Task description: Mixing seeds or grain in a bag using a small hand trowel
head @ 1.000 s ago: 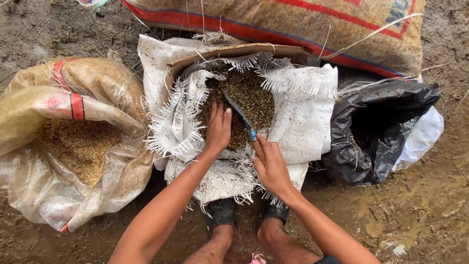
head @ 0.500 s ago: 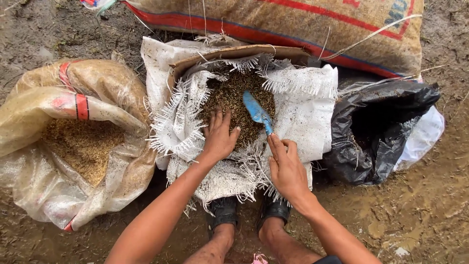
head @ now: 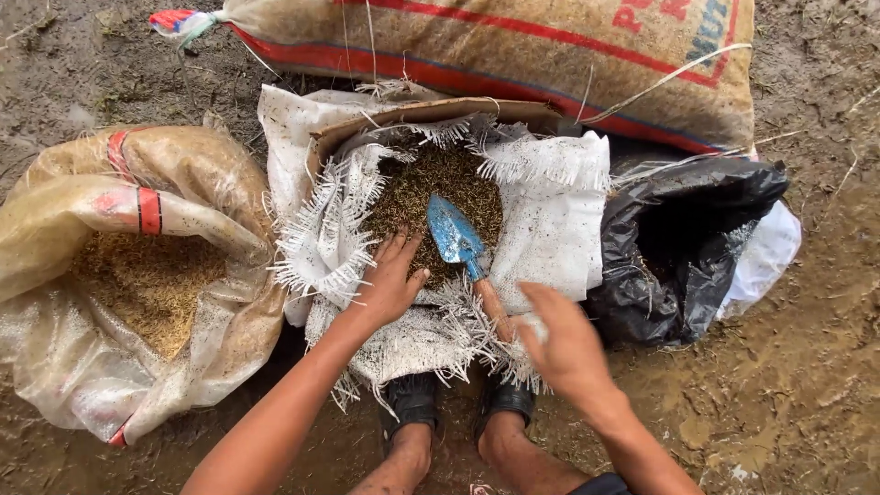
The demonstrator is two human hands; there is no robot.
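Head view: my left hand [head: 390, 284] lies flat, fingers spread, on the dark grain in the white woven sack [head: 559, 211]; my right hand [head: 564, 344] hovers open, blurred, just beside the blue trowel's [head: 456, 235] wooden handle, gripping nothing.

head view, straight down, close over open white sack [head: 550, 220]
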